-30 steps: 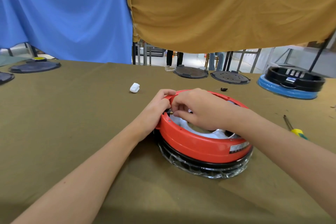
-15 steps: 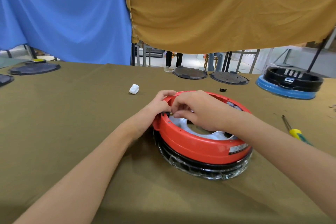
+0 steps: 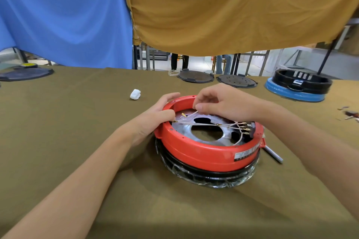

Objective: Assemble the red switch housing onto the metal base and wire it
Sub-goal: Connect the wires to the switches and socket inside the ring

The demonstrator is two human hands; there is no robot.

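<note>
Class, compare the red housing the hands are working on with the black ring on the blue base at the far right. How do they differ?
The red housing shows wires and a metal plate inside; the black ring shows neither. The red housing sits near, on a clear-wrapped black base; the black ring sits far right on blue, untouched. Both are round, open-topped rings.

Screwdriver [image 3: 273, 155]: only a grey length of shaft shows beside the red housing [image 3: 204, 153], the rest hidden behind its rim. Label [image 3: 245, 155] on the housing wall: print too small to read; small parts [image 3: 349, 113] at the right edge of the table [image 3: 68, 132]: blurred and cut off by the frame. Left hand [image 3: 155, 118]: fingertips tucked behind the housing rim, grip on the wire [image 3: 196, 124] unclear; dark disc [image 3: 25, 73] at far left: cut off by the edge.
</note>
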